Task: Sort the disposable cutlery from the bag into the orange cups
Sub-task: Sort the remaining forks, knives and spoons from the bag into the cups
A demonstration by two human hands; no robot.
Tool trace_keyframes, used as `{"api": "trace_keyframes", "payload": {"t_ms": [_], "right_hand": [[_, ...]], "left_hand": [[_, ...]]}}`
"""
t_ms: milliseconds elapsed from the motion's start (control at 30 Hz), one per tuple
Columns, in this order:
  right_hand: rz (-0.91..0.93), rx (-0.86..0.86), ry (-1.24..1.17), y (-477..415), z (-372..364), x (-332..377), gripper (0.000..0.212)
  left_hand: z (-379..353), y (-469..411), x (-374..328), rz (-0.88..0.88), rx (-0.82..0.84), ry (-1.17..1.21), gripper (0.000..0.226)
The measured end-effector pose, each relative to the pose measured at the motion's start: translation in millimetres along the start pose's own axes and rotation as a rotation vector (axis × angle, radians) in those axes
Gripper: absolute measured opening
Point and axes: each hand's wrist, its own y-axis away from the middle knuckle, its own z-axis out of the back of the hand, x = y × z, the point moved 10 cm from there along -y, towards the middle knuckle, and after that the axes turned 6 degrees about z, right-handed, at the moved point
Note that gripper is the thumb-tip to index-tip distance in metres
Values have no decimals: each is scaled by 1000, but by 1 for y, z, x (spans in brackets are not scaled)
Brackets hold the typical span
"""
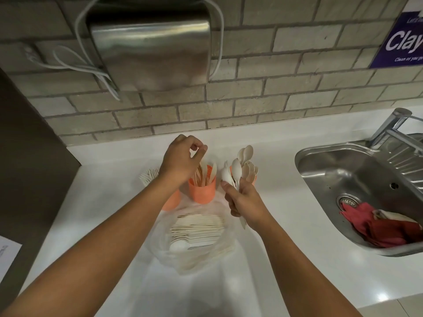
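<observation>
Centre of frame. Left hand (183, 160) hovers over the middle orange cup (202, 191). Its grip is curled, thumb and forefinger tips together; whether they pinch a piece cannot be told. Right hand (246, 202): grip wrapped round a bundle of white spoons (231, 172), bowls up, in front of the spoon-filled right orange cup (254, 180). The clear bag (160, 236) of cutlery lies on the desk (286, 225), just below the cups.
</observation>
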Motion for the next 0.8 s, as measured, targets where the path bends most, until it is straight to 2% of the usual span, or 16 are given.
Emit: {"api": "trace_keyframes", "payload": {"t_ms": [100,167,233,367,467,567,800], "right_hand": [[-67,8,-162,1,-6,-7,22],[-112,52,-306,1,-16,-11,30],[-128,42,-330,0,-19,-15,36],[-14,-41,-22,2,-17,-15,33],[146,-20,149,6,-30,-5,28],[235,-48,212,9,-33,-4,25],[199,-148,206,13,-26,-22,23]], "left_hand": [[-1,28,-9,97,15,214,14],[-13,48,-3,188,83,275,21],[-30,67,7,272,161,316,29],[-64,93,25,402,257,525,25],[-76,102,41,470,251,649,20],[-81,106,52,517,240,730,14],[-85,111,57,530,226,751,15]]}}
